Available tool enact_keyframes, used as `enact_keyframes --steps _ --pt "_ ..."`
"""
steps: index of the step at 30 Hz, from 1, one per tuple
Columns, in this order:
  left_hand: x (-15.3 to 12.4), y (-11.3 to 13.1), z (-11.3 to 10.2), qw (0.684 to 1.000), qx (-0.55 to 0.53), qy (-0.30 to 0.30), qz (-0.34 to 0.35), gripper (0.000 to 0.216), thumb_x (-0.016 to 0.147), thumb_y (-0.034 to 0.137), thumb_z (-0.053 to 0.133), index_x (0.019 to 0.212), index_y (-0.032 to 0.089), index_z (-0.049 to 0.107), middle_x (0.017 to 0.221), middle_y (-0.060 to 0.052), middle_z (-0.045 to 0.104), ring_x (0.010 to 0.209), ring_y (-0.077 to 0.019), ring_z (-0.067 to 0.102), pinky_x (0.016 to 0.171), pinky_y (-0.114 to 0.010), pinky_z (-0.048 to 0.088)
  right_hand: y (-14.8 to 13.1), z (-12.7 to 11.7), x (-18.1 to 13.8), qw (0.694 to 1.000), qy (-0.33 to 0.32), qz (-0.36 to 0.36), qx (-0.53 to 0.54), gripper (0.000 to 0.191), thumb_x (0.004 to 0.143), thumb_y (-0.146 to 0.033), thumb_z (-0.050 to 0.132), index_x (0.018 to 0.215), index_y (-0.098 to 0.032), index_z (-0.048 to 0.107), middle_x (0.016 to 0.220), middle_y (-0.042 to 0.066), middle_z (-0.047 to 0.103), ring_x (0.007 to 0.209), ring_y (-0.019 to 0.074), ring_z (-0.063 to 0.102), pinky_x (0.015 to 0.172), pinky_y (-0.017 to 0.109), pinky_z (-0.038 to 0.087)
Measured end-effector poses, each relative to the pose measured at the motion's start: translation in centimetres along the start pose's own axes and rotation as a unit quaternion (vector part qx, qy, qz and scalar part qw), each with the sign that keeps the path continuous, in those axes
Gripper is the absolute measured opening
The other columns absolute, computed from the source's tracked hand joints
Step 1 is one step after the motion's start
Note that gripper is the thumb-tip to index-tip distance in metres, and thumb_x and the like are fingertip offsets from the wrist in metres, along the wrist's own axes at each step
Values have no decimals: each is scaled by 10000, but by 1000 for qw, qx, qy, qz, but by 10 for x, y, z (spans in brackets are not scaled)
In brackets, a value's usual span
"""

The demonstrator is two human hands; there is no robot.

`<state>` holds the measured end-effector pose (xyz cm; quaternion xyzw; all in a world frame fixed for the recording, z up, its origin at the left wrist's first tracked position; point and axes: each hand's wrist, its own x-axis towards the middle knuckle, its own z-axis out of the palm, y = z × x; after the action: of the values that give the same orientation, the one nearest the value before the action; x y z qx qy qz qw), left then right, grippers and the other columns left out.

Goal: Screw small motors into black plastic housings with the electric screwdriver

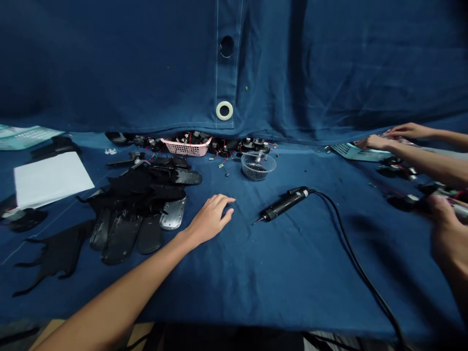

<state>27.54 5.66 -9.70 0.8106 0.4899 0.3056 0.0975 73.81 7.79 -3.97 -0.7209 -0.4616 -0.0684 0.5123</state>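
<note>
My left hand (211, 217) rests on the blue cloth, fingers loosely stretched and apart, with nothing in it. Right of it lies a black electric screwdriver (287, 204), its bit pointing left and its cord running to the front edge. At the right edge my right hand (450, 236) is closed around a black part with a silvery metal piece (459, 210), partly hidden by the hand and cut off by the frame. Beside my left wrist lies a pile of black plastic shells (122, 239). A clear plastic bowl (258, 168) of small dark screws stands behind the screwdriver.
A blue curtain (146, 63) hangs across the back. A pink basket (188, 147) of wired parts stands under its hem. White paper (53, 179) lies at the left, near a teal basket (29, 139). Another person's hands (380, 142) work over a teal basket (360, 152) at the right.
</note>
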Motion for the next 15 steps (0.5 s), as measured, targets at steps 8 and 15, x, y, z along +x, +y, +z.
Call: enact_keyframes --steps 8,15 --pt "-8 9 -39 980 194 33 -17 322 951 301 474 1216 138 558 1192 -124 606 1150 -294 525 1005 -477 387 -112 -10 -75 896 -355 -220 151 949 723 -508 748 1503 -392 220 1178 110 640 1016 287 662 870 460 559" --pt "-61 -13 -60 893 438 -56 -86 440 934 226 456 1278 -34 541 1318 -281 528 1249 -405 463 932 -494 455 -138 18 -150 784 -550 -288 -8 473 897 -549 522 1297 -300 561 1209 94 531 1036 238 631 966 432 500"
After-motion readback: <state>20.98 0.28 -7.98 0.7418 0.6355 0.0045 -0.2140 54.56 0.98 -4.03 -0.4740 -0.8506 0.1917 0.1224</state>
